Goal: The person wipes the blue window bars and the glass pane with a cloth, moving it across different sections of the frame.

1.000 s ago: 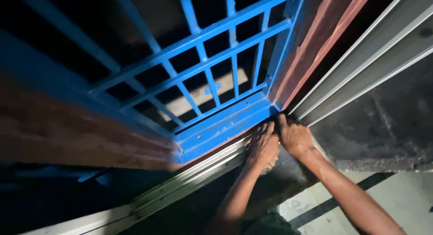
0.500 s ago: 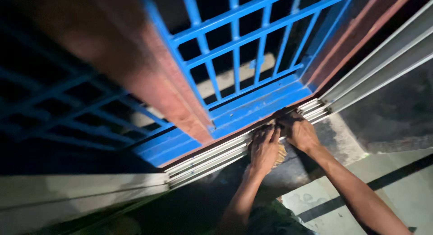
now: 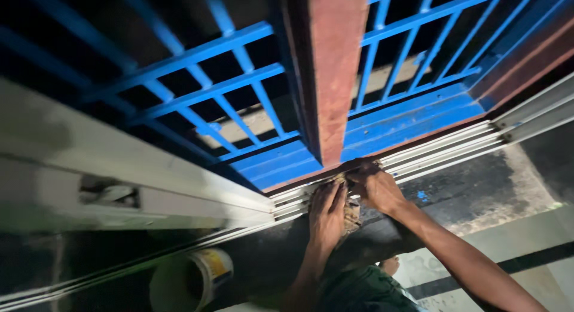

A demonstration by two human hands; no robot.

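Far left, 9 o'clock: pale frame [image 3: 119,168], blurred, with a dark slot cut in it.

Lower left, 7 o'clock: one bucket [image 3: 191,279], white with a yellow label, open mouth tipped toward the camera. Inside is dark; contents cannot be told.

Upper field, 10 to 2 o'clock: blue grille [image 3: 227,96] in two panels, split at 12 o'clock by one red-brown post [image 3: 335,67]. Blue sill below the bars.

Below the sill: silver track [image 3: 442,150], several parallel rails running from 8 up toward 3 o'clock.

Centre, 6 o'clock: left hand [image 3: 327,210], palm down, forearm rising from the bottom edge. Fingers straight and held close together, tips on the track.

Under and between the hands: one rag [image 3: 351,213], tan, wadded, lying on the track at the foot of the post. Left hand presses flat on it.

Just right: right hand [image 3: 373,186], arm entering from 5 o'clock. Fingers curled down onto the track and the rag's upper edge; grip on the rag cannot be told. Hands touch side by side.

Count: hands two, rag one, bucket one, post one.
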